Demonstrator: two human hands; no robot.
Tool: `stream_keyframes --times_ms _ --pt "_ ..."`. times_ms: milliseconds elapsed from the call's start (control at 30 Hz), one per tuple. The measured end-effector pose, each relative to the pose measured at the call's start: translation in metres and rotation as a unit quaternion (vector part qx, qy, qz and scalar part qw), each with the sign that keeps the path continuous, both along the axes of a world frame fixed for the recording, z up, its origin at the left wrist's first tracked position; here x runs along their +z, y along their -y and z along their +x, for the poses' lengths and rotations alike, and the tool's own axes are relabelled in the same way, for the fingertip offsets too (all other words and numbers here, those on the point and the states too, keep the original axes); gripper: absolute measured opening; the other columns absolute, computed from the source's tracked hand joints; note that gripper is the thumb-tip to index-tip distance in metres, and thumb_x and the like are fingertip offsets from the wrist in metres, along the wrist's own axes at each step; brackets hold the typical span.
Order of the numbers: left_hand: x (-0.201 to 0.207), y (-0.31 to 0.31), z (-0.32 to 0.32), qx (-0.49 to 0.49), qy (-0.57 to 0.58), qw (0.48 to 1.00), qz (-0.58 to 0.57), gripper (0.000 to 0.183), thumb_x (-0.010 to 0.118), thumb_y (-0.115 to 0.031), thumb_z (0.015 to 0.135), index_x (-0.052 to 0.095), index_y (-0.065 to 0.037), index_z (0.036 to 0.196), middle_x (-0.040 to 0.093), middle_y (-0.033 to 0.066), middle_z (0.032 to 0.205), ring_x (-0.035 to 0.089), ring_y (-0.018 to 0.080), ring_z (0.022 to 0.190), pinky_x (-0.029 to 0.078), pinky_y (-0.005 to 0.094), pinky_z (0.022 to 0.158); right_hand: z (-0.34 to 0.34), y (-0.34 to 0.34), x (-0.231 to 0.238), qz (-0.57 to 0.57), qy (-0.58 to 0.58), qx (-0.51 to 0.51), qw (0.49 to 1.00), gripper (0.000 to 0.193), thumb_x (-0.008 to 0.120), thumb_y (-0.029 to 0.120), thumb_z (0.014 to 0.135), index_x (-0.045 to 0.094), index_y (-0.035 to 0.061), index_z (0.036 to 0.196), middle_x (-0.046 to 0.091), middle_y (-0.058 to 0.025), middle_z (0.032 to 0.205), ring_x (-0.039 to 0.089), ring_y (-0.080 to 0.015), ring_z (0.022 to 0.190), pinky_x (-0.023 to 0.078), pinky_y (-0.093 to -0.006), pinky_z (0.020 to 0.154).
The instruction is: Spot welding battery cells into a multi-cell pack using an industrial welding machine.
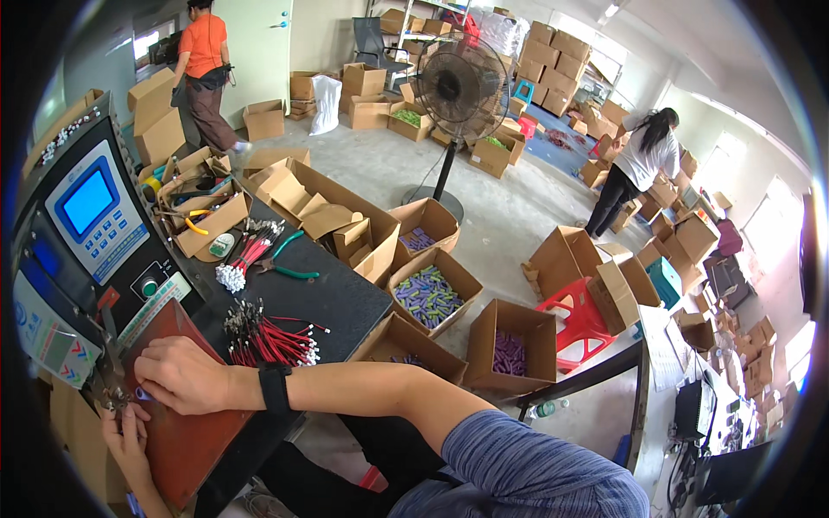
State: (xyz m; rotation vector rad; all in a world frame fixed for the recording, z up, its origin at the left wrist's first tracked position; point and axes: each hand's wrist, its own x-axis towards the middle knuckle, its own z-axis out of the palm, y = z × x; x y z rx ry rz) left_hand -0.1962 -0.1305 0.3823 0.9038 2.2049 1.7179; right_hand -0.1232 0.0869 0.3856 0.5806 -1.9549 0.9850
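Observation:
Both my hands are at the metal arms (110,388) of a dark benchtop machine (108,216) with a lit blue screen and push buttons. My right hand (183,375), a black band on its wrist, has its fingers curled together beside the metal tips. Below it my left hand (129,433) pinches close under the tips. A small purple piece (143,394) shows between the hands, mostly covered; what each hand grips is hidden. A rust-red sheet (194,427) lies beneath them. Nearby are a bundle of red and black wires (268,341) and green-handled pliers (289,261).
On the black table (337,302) lie more red wires with white ends (246,255) and a box of tools (207,220). Past its edge stand cartons of purple and green cylinders (427,298), a red stool (577,324) and a fan (458,91). Two people are farther off.

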Motion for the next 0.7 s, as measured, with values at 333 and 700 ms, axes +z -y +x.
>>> stream_keyframes --times_ms 333,700 --pt "0.014 -0.005 0.013 -0.022 -0.125 0.991 -0.052 0.02 0.058 -0.017 0.089 0.061 0.001 0.095 0.058 0.0027 0.078 0.045 0.0062 0.065 0.036 0.0211 0.059 0.024 -0.024 0.018 -0.069 -0.035 -0.007 0.997 0.009 0.066 0.005 0.075 0.057 0.0054 0.077 0.053 -0.0081 0.086 0.053 -0.0279 0.086 0.044 -0.0364 0.074" --pt "0.004 -0.005 0.015 0.018 -0.105 0.994 -0.035 0.024 0.069 -0.011 0.078 0.064 0.002 0.097 0.058 0.0052 0.086 0.055 0.013 0.076 0.043 0.0254 0.07 0.239 -0.167 0.009 0.002 0.277 -0.155 0.948 0.003 0.064 0.003 0.081 0.064 0.0032 0.083 0.062 -0.0081 0.084 0.059 -0.0235 0.084 0.046 -0.0344 0.076"
